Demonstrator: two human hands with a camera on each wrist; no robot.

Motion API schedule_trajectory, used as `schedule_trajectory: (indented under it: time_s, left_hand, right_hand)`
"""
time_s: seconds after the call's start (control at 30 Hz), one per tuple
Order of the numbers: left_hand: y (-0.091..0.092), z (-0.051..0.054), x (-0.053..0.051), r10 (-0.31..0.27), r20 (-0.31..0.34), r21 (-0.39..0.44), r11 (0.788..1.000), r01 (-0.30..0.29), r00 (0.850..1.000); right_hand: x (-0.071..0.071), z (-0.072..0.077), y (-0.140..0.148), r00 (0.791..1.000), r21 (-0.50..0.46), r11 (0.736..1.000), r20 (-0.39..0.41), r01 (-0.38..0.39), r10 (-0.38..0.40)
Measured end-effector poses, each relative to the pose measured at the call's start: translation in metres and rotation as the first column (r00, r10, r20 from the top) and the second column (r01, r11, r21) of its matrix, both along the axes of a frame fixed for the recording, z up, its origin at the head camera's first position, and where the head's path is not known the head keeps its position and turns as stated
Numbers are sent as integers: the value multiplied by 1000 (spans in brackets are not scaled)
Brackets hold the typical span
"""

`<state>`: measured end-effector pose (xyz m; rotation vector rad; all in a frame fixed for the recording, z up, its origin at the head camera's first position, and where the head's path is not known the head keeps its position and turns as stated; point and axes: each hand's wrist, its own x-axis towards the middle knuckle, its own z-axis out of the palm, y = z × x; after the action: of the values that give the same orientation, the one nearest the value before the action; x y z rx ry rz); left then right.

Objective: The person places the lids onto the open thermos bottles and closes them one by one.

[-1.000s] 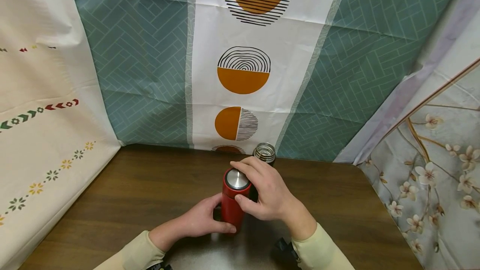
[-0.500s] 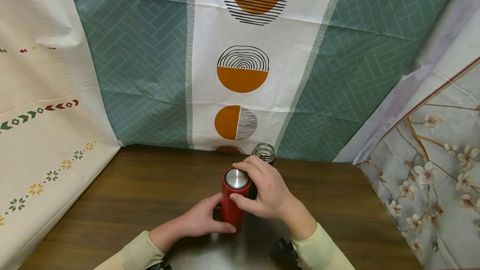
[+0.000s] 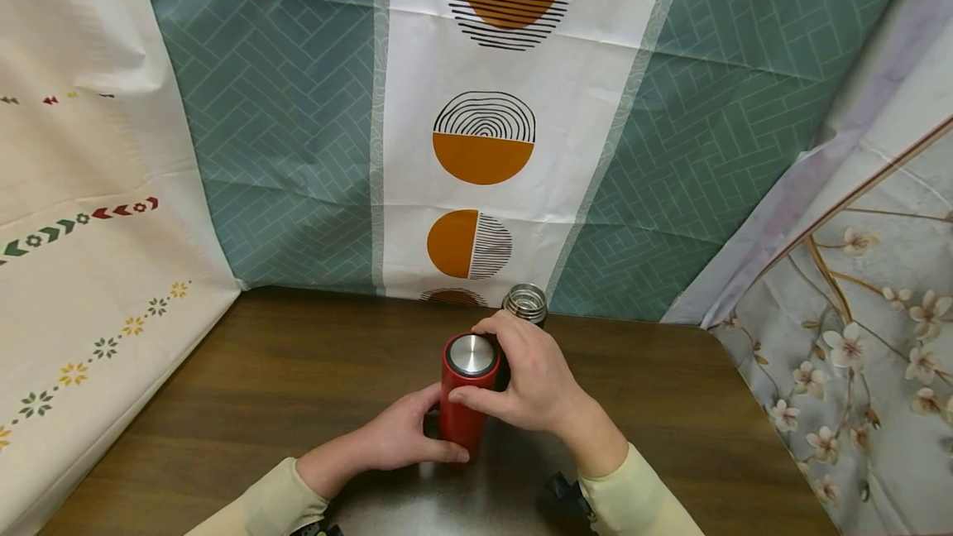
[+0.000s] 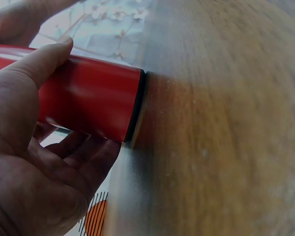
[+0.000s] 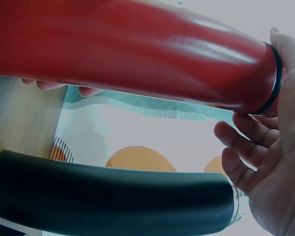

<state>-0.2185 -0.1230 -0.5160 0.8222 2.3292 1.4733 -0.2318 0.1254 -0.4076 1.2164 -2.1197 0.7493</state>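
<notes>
A red thermos bottle (image 3: 460, 424) stands upright on the wooden table. Its lid (image 3: 472, 354) has a shiny steel top with a dark ring. Low on the body, my left hand (image 3: 398, 437) grips the bottle with the thumb in front; the left wrist view shows that thumb and the black base edge (image 4: 136, 108). My right hand (image 3: 532, 379) holds the lid from the right, thumb across the front and fingers at the back. Just behind the right hand is a black thermos (image 5: 113, 196), lidless, with its steel mouth (image 3: 525, 301) exposed; most of it is hidden in the head view.
Patterned cloth (image 3: 298, 147) hangs along the table's back edge, with cream cloth (image 3: 97, 271) at the left and floral cloth (image 3: 856, 337) at the right. A small dark object (image 5: 7, 230) shows at the lower left corner of the right wrist view. Brown tabletop (image 3: 313, 362) surrounds the bottles.
My right thumb has slid left across the front of the lid, while the right fingers moved right at its back. My left hand and the red thermos have stayed in place.
</notes>
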Motion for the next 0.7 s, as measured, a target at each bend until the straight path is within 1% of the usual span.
schedule_trajectory:
  time_s: [0.2,0.4,0.5,0.7]
  left_hand:
    - [-1,1,0,-3,-3,-5,1000,3,1000]
    - [0,1,0,-15,-19,9,1000,15,1000]
    - [0,1,0,-19,-9,13,1000,19,1000]
    - [1,2,1,-18,6,23,1000,18,1000]
  right_hand:
    - [0,1,1,1000,40,999,-12,-14,14]
    - [-2,0,3,996,68,995,-58,-70,74]
    - [-3,0,4,993,72,993,-69,-91,96]
    - [-4,0,4,990,74,991,-79,-108,114]
